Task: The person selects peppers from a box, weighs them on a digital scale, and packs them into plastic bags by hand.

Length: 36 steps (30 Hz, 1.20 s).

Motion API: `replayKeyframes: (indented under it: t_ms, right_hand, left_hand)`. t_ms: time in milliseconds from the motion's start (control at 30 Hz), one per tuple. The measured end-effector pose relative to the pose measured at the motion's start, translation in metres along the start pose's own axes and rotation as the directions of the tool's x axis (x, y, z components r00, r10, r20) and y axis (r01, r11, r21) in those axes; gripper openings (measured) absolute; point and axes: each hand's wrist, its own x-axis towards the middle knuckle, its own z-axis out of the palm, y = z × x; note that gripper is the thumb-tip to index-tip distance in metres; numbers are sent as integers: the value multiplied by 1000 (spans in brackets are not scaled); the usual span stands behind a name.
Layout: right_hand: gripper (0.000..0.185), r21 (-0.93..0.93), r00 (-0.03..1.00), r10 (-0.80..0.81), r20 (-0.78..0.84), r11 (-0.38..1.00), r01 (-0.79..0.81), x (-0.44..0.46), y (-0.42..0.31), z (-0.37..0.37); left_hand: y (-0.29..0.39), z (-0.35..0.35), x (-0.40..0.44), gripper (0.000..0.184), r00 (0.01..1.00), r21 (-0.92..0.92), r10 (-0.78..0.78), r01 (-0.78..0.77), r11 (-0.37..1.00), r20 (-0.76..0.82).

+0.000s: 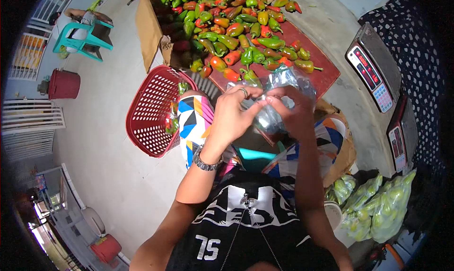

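A clear plastic bag hangs between my hands, above my lap. My left hand pinches its edge with thumb and finger; a ring and a metal wristwatch show on that side. From the right, my right hand pinches the same edge, the fingertips of both hands nearly touching. Just beyond the bag, red, orange and green peppers lie in a spread on a dark red board. The bag's contents are hard to make out through the glare.
At the left stands a red perforated basket with some peppers inside. A cardboard flap borders the pile. Two digital scales are at the right, above bagged green produce. A person sits on a teal chair farther off.
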Motion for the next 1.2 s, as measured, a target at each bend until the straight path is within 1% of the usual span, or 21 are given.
replayKeyframes:
  t_ms: [67, 100, 200, 300, 400, 500, 600, 700, 800, 900, 967, 1000, 1033, 1133, 1200]
  right_hand:
    - [16, -19, 1000, -18, 10, 1000, 18, 1, 7, 0]
    - [16, -27, 999, -28, 17, 999, 29, 1, 8, 0]
    - [18, -35, 999, 9, 35, 999, -8, 1, 5, -2]
    - [18, -31, 999, 26, 25, 999, -25, 1, 5, -2]
    - [18, -32, 1000, 4, 6, 999, -4, 1, 6, -2]
    - [19, -20, 1000, -7, -7, 1000, 7, 1, 9, 1]
    - [21, -48, 978, -51, -203, 998, 42, 0, 7, 8]
    - [24, -20, 892, 26, -452, 999, -39, -9, 7, 20]
    - [23, 8, 845, 75, -529, 997, -83, -31, 20, 30]
    - [23, 124, 911, 71, -407, 992, -22, -54, 15, 36]
    - [25, 310, 955, 213, -205, 940, -143, -54, 10, 39]
    - [25, 389, 959, 268, -92, 896, -213, -54, 4, 40]
    - [24, 406, 945, 324, -39, 870, -281, -51, -6, 39]
    - [20, 364, 924, 359, 133, 849, -382, -46, -4, 34]
    - [19, 440, 878, 414, 240, 760, -478, -47, -2, 29]
  left_hand:
    - [-14, 1, -5, 20, 987, -102, -130, 139, 985, 91]
    - [-16, 1, -5, 17, 981, -99, -158, 170, 981, 116]
    - [-16, 0, -7, 15, 941, -244, -298, 331, 911, 163]
    - [-26, 2, -12, 15, 908, -337, -383, 419, 843, 171]
    - [-25, 1, -14, 14, 934, -318, -338, 357, 879, 115]
    - [-21, -2, -14, 13, 918, -314, -373, 396, 863, 132]
    - [-28, -2, -14, 13, 910, -344, -393, 415, 842, 136]
    - [-30, -1, -16, 13, 905, -417, -402, 423, 805, 141]
    - [-38, 7, -21, 16, 882, -506, -442, 459, 730, 163]
    - [-37, 11, -26, 16, 886, -538, -433, 450, 713, 168]
    - [-37, 13, -29, 18, 903, -531, -385, 424, 734, 188]
    - [-37, 13, -31, 19, 911, -528, -361, 410, 744, 199]
    - [-37, 14, -33, 20, 916, -504, -344, 400, 766, 205]
    - [-34, 12, -37, 25, 927, -416, -299, 370, 831, 228]
    - [-30, 7, -40, 26, 923, -333, -287, 364, 870, 257]
